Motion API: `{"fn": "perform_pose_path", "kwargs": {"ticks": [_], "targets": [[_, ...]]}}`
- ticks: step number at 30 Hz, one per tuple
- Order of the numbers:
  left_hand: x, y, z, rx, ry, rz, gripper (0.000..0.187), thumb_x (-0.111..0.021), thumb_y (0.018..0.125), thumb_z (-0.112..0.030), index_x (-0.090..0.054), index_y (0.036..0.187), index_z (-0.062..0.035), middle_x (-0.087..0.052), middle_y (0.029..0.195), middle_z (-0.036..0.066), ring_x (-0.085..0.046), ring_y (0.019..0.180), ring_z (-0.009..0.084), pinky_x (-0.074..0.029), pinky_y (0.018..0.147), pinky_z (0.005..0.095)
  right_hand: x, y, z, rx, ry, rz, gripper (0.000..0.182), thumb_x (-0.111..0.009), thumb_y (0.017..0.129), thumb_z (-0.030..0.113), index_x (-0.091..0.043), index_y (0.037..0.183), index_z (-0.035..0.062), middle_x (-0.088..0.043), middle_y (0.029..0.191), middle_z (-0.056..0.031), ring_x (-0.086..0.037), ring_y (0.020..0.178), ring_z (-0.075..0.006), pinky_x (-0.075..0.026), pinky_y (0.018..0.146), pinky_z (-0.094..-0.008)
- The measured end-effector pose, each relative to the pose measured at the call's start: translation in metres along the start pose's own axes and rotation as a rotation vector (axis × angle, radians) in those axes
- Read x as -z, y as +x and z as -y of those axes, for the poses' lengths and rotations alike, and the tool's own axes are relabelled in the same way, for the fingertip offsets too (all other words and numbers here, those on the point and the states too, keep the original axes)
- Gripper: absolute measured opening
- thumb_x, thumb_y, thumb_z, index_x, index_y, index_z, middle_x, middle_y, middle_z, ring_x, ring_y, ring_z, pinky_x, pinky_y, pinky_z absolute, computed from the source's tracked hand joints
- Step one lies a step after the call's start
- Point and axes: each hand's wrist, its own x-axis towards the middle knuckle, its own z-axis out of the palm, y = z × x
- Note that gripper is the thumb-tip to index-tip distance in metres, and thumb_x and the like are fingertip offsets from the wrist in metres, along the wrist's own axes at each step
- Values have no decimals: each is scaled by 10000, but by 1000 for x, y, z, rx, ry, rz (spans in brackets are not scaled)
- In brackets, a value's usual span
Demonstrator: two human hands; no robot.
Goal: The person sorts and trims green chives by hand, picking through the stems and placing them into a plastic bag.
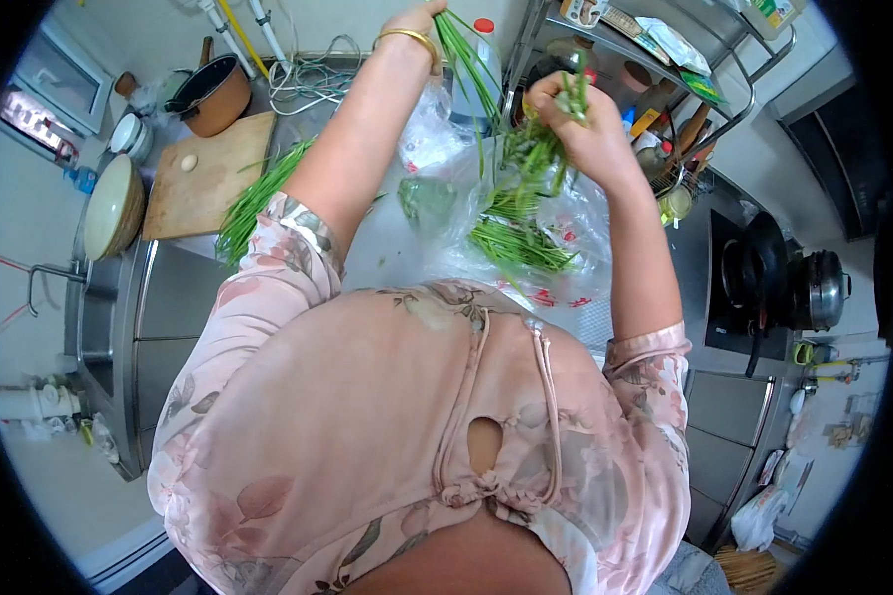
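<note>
My left hand [415, 20], with a gold bangle at the wrist, is at the top edge of the view, partly cut off. Its fingers are closed on a few long green chives [466, 64] that hang down to the right. My right hand [595, 134] grips a blurred, bent bunch of chives [538, 157] above a clear plastic bag [437, 243] with red print. On that bag lies a pile of chives [521, 246]. Another bundle of chives [263, 203] rests on the counter by my left forearm, partly hidden by the sleeve.
On the left are a wooden cutting board [203, 193] with a small pale round item, an orange-brown pot [218, 99] and a large bowl [114, 208]. A metal rack [655, 59] of bottles stands back right. Beyond it, a black wok [764, 253] sits on the stove.
</note>
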Motion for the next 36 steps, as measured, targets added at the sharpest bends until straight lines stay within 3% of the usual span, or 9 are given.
{"fn": "perform_pose_path", "kwargs": {"ticks": [2, 3, 6, 11, 16, 18, 28, 31, 36], "targets": [[7, -7, -11, 32, -59, -3, 411, -634, 768, -250, -466, 1097, -71, -426, 1151, 71, -430, 1034, 258, -251, 870, 628, 13, -11, 0, -179, 75, 18, 157, -572, 802, 184, -560, 833, 31, -581, 757, -22, -505, 724, -105, -406, 701, -259], [19, 24, -15, 190, 15, 356, 552, -436, 840, -412, -386, 1195, 7, -454, 1220, 162, -389, 1147, 359, -252, 916, 609, 22, -16, -5, -203, 114, 120, 135, -566, 797, 156, -561, 843, 30, -597, 779, -22, -522, 739, -116, -413, 713, -262], [33, 71, -24, 138, 16, 468, 463, -397, 869, -359, -431, 1131, 22, -473, 1189, 163, -454, 1067, 361, -309, 877, 597, 27, -27, -23, -266, 223, 241, 111, -562, 786, 130, -566, 835, 30, -603, 791, -22, -537, 747, -117, -421, 711, -254], [17, 16, -30, 146, -178, 283, 417, -456, 859, -301, -434, 1125, 20, -498, 1140, 151, -476, 1033, 342, -355, 875, 550, -2, -28, -58, -521, 573, 280, 115, -566, 783, 102, -570, 854, 12, -532, 727, -4, -493, 699, -75, -384, 638, -193], [8, 14, -26, 72, -112, 163, 406, -474, 850, -290, -438, 1115, 16, -500, 1128, 145, -480, 1018, 334, -368, 858, 542, -37, -3, -64, -462, 609, 267, 194, -598, 786, 150, -592, 905, -3, -516, 730, 14, -445, 642, -66, -368, 605, -193], [5, -7, -25, -42, -105, 123, 321, -556, 817, -227, -485, 1069, -43, -488, 1105, 86, -452, 1024, 279, -298, 859, 598, -45, 6, -57, -477, 635, 254, 211, -612, 785, 173, -591, 899, -3, -517, 730, 15, -447, 646, -63, -367, 603, -193], [-1, -14, -22, -87, -115, 117, 230, -579, 815, -176, -517, 1006, -64, -507, 1060, 50, -445, 1013, 260, -248, 835, 668, -68, 31, -42, -447, 433, 112, 213, -694, 709, 204, -595, 771, 26, -521, 656, 14, -447, 572, -87, -358, 536, -229], [-9, -32, -19, -123, -49, 46, 218, -555, 832, -184, -514, 992, -42, -527, 1028, 73, -480, 967, 235, -335, 854, 586, -70, 35, -46, -482, 380, 85, 176, -678, 713, 174, -595, 749, 24, -516, 631, 11, -448, 542, -91, -360, 513, -237], [15, 51, -21, 124, -28, 423, 448, -448, 850, -331, -434, 1136, 13, -475, 1169, 152, -460, 1042, 336, -349, 849, 557, -70, 34, -47, -509, 489, 59, 154, -651, 718, 147, -597, 773, 14, -503, 612, 3, -457, 533, -89, -370, 500, -234]]}}
